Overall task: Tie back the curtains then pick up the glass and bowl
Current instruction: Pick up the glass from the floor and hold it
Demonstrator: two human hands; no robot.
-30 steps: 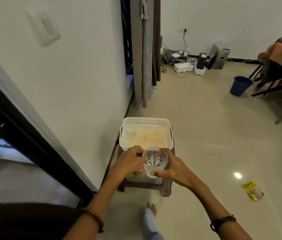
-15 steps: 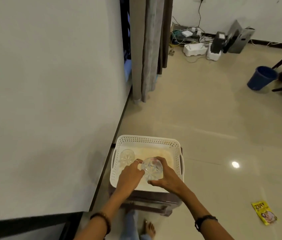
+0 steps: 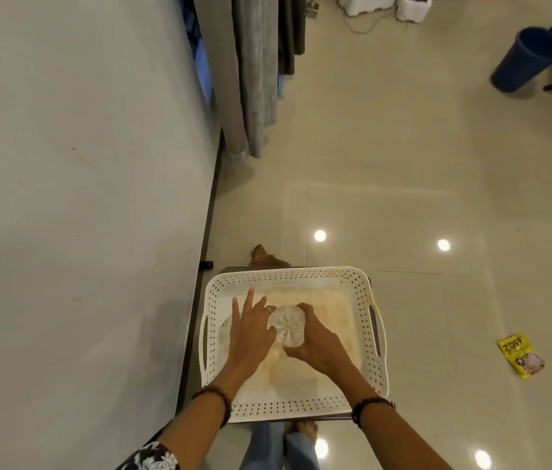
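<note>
Inside the basket [image 3: 293,278], the right hand [image 3: 317,342] curls round the glass [image 3: 286,324]. The left hand [image 3: 251,330], fingers straight, touches its left side, perhaps hiding a bowl [image 3: 225,330].

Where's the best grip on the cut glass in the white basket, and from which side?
Take the glass round its side wall, coming from the right, as the right hand already does with fingers curled round it. Its patterned round face points up at the camera, so the curved wall offers the only opposing surfaces. The left hand lies open along the left, and the basket wall leaves more room on the right.
</note>
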